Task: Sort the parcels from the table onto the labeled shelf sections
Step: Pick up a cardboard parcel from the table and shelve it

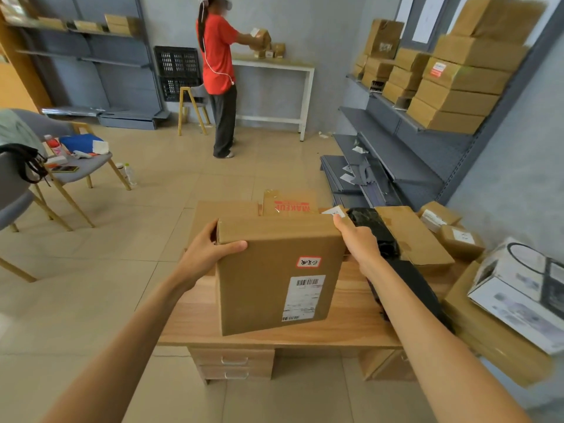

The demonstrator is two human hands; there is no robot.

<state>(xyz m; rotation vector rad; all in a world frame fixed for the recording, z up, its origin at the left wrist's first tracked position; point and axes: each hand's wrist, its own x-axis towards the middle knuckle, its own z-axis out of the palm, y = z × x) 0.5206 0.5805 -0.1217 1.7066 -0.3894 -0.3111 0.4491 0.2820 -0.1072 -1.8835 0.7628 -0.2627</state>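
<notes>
Two hands are holding one cardboard box (pixel 276 270) above the wooden table (pixel 345 325): the left hand (pixel 210 248) is gripping its far left corner, thumb on top, and the right hand (pixel 361 242) is gripping its far right edge. A black parcel (pixel 378 230) is lying just right of it, and stacked boxes (pixel 451 87) are filling the shelf (pixel 396 154) at far right.

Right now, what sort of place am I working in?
Most likely a small parcel sorting or stock room. Taped cardboard boxes are stacked on grey metal shelving, more parcels crowd the wooden table, and the box gripped by both hands carries a barcoded shipping label.
</notes>
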